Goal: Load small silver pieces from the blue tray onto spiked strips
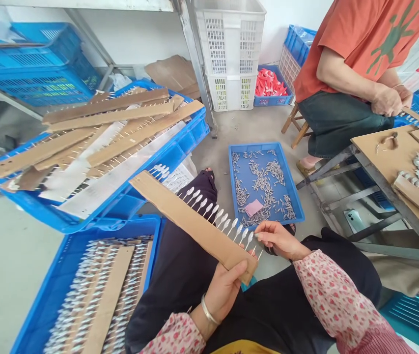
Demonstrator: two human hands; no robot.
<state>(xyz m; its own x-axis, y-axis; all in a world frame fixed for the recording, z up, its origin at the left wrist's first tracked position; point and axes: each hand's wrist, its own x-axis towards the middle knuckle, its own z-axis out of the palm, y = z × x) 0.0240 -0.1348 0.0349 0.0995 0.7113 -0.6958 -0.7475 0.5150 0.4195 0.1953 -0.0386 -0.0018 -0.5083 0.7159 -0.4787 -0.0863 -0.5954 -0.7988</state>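
Observation:
My left hand (227,285) grips the near end of a long cardboard strip (194,221), thumb on top and fingers underneath. Thin sticks stand out along the strip's far edge, most of them tipped with small silvery leaf-shaped pieces (234,224). The sticks nearest my left hand have bare tips. My right hand (277,238) is closed in a pinch beside these last sticks, with a small grey piece showing at its fingertips. On the floor ahead lies a shallow blue tray (299,206) scattered with loose grey pieces and a pink slip (253,207).
At left, a blue crate (128,206) holds piled cardboard strips; a lower blue bin (43,300) holds strips with silvery tips. A person (364,64) sits at a small table (386,147) on the right. White crates (231,54) stand behind, beside a metal frame leg (198,59).

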